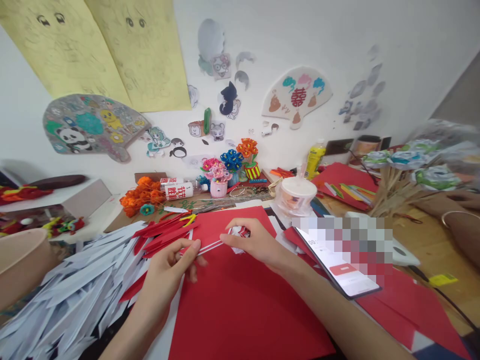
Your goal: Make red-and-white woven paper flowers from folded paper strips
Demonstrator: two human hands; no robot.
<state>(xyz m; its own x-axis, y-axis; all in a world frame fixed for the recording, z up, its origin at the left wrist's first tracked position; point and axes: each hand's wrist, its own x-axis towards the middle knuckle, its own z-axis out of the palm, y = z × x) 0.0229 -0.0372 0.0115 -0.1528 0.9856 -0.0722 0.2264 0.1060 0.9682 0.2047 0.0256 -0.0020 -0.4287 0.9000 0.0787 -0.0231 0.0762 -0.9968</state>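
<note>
Above a red sheet on the bench, our left hand pinches one end of a red-and-white paper strip in closed fingers while our right hand grips its curled far end, beside a pile of white strips.

The left hand and right hand are bare, both forearms unsleeved.

The one camera rides on my head, facing forward and down, close over the worktop, the wall beyond.
</note>
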